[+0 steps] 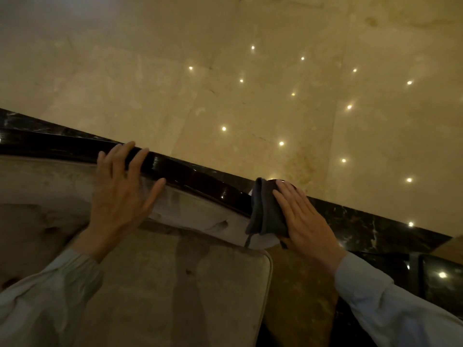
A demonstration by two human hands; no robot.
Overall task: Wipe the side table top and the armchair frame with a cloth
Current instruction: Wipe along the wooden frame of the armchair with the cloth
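Dark grey cloth (266,209) (bunched) draped over glossy dark armchair frame (190,172).

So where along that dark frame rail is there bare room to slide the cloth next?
The dark frame rail is bare between the left hand and the cloth, and again left of that hand toward the picture edge. The right hand presses the cloth over the rail's right end, so that spot is crowded. The seat cushion below is bare too.
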